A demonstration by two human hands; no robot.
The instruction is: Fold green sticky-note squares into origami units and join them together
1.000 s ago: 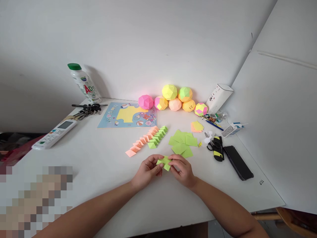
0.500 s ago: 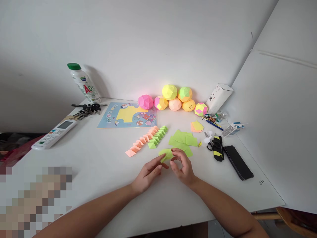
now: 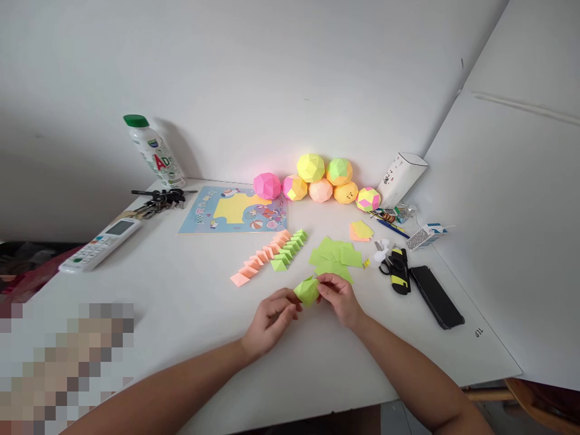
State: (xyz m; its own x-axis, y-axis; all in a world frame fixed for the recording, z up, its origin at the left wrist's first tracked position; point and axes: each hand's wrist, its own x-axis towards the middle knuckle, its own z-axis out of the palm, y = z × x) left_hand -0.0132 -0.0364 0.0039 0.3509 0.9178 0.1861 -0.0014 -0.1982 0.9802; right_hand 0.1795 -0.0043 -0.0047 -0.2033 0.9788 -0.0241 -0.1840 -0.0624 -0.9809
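A small green folded paper piece (image 3: 307, 291) is pinched between both hands just above the white table (image 3: 181, 302). My left hand (image 3: 272, 319) grips its left side with curled fingers; my right hand (image 3: 341, 297) holds its right edge. Just behind lies a loose pile of green paper squares (image 3: 335, 255). To the left of that pile runs a diagonal double row of folded orange and green units (image 3: 270, 254).
Several paper balls (image 3: 319, 180) sit against the wall. A picture sheet (image 3: 235, 211), keys (image 3: 158, 198), a bottle (image 3: 154, 152) and a remote (image 3: 100, 244) lie at left. Scissors (image 3: 393, 267), a black phone (image 3: 437, 296), a small box (image 3: 425, 237) and a white carton (image 3: 401, 178) are at right.
The green piece was lifted off the table, turned between the fingers, and is now held a little farther from me. Both hands shifted slightly forward with it.
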